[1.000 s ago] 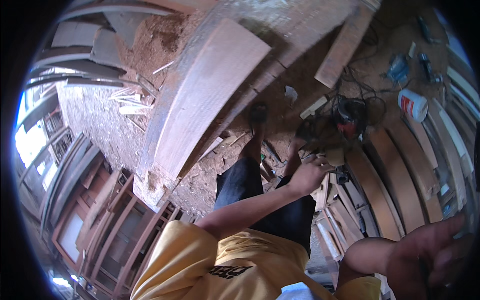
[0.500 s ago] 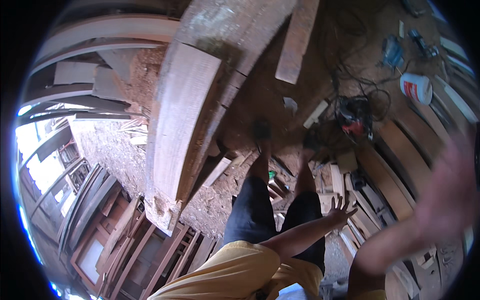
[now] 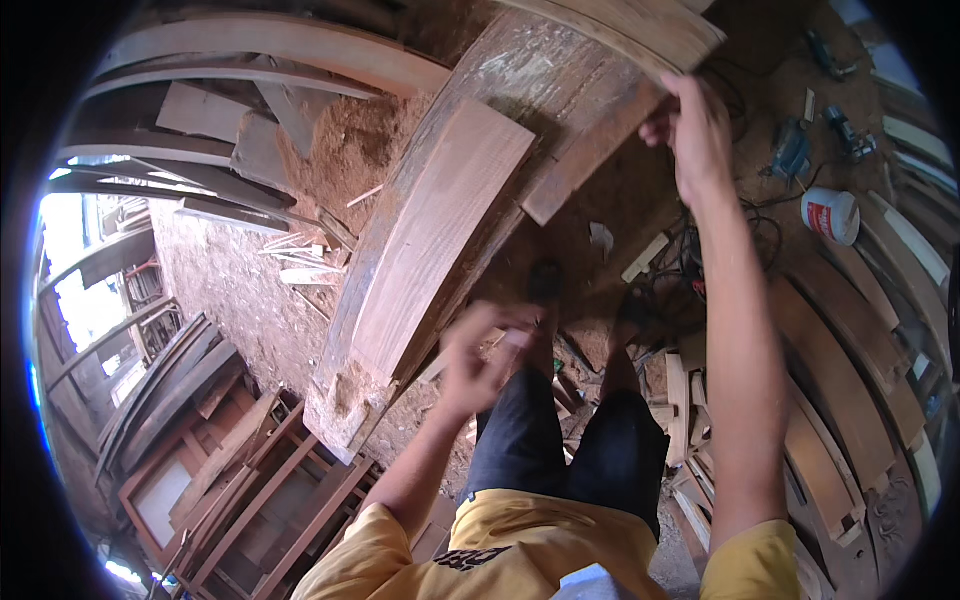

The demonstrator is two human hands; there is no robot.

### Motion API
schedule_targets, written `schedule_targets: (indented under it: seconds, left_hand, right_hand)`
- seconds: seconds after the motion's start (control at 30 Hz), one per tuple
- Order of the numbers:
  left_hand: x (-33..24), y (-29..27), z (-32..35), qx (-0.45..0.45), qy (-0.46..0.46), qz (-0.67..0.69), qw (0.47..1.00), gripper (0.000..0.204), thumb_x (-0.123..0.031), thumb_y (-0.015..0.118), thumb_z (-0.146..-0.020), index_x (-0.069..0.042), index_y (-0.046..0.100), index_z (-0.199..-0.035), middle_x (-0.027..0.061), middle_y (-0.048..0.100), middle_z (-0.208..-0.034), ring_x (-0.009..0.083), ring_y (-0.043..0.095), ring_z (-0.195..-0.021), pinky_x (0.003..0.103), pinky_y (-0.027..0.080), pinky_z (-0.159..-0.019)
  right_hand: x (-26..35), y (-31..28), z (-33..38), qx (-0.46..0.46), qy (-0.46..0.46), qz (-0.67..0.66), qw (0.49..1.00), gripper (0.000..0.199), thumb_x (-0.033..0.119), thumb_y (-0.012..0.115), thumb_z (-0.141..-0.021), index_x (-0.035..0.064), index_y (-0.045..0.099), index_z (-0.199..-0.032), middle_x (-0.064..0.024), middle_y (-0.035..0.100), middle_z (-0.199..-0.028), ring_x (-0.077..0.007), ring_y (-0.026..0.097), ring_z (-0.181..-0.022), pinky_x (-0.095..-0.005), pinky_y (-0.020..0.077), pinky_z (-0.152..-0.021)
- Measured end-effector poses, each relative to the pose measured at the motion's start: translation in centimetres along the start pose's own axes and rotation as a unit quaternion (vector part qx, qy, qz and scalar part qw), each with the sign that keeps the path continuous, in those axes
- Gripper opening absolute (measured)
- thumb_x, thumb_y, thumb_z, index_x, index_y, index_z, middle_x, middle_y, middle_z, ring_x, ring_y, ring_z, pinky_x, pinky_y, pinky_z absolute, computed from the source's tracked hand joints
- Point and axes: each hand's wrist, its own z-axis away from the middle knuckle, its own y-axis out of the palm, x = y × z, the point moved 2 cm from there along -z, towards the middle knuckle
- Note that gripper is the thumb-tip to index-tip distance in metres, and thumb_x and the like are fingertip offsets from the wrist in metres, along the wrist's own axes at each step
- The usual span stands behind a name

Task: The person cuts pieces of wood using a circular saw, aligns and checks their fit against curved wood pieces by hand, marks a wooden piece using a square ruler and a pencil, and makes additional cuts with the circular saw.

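Note:
My right hand is stretched out to the far side, a fingertip against the lower edge of a curved wooden board; its other fingers bend loosely below. That board lies across the upper end of a long, thick, weathered timber. My left hand is blurred above my thigh, its fingers apart and holding nothing, near a pale curved plank that rests on the timber. A narrower brown plank lies below the curved board.
Power tools and a white bucket sit on the floor at the right with tangled cables. Curved boards are stacked at my right. Wooden frames lie at the lower left. Sawdust and offcuts are scattered about.
My right hand has come from the right side up to the curved board, which now shows at the top. My left hand has swung left, from across my body. The view has shifted.

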Motion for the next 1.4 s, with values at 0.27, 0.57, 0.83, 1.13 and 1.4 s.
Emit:
schedule_targets:
  seconds: [0.27, 0.57, 0.83, 1.13, 1.4]
  left_hand:
    - [4.7, -11.0, -3.6, -0.216, -0.091, -0.13, 0.963, 0.064, -0.049, 0.042, -0.114, -0.004, 0.042, -0.159, 0.0187, 0.057, -0.15, 0.0303, 0.052, -0.141, 0.049, 0.038, -0.12]
    - [5.2, -8.0, -2.6, -0.151, 0.015, -0.29, 0.945, 0.133, -0.081, 0.085, -0.069, -0.013, 0.031, -0.17, 0.0328, 0.034, -0.161, 0.0506, 0.041, -0.147, 0.061, 0.035, -0.121]
    - [4.4, -7.2, -3.5, -0.098, -0.013, -0.353, 0.93, 0.109, -0.068, 0.09, -0.064, -0.034, 0.054, -0.161, 0.0349, 0.034, -0.162, 0.0529, 0.039, -0.147, 0.063, 0.033, -0.12]
    - [4.4, -6.3, -4.6, -0.143, 0.006, -0.392, 0.909, 0.104, -0.074, 0.085, -0.066, -0.034, 0.058, -0.158, 0.0325, 0.039, -0.161, 0.0505, 0.039, -0.148, 0.06, 0.028, -0.122]
    - [4.7, -6.5, -4.6, -0.139, 0.0, -0.392, 0.909, 0.103, -0.077, 0.084, -0.067, -0.032, 0.06, -0.157, 0.0327, 0.04, -0.16, 0.0476, 0.043, -0.145, 0.058, 0.03, -0.12]
  right_hand:
    - [-4.8, 3.2, 18.9, 0.005, 0.048, -0.08, 0.996, 0.034, 0.021, 0.06, -0.104, -0.0025, 0.057, -0.127, -0.0113, 0.07, -0.095, -0.0165, 0.069, -0.072, -0.0308, 0.0613, -0.061]
    - [-10.0, 12.5, 22.4, 0.13, 0.064, 0.122, 0.982, 0.029, 0.023, 0.076, -0.102, -0.0014, 0.061, -0.102, -0.0162, 0.076, -0.083, -0.0199, 0.075, -0.075, -0.0339, 0.0569, -0.066]
    - [-8.5, 12.0, 19.1, 0.085, 0.096, 0.178, 0.976, 0.049, 0.045, 0.062, -0.109, -0.0016, 0.064, -0.093, -0.0142, 0.069, -0.074, -0.0243, 0.072, -0.071, -0.036, 0.0551, -0.065]
    - [-7.7, 11.6, 16.7, 0.025, 0.108, 0.114, 0.987, 0.05, 0.046, 0.058, -0.112, -0.0026, 0.066, -0.102, -0.0132, 0.064, -0.074, -0.0198, 0.066, -0.057, -0.0365, 0.0504, -0.054]
    - [-8.3, 11.5, 16.5, 0.027, 0.105, 0.111, 0.988, 0.047, 0.044, 0.058, -0.113, -0.002, 0.067, -0.105, -0.0159, 0.068, -0.08, -0.0242, 0.068, -0.072, -0.0399, 0.0521, -0.067]
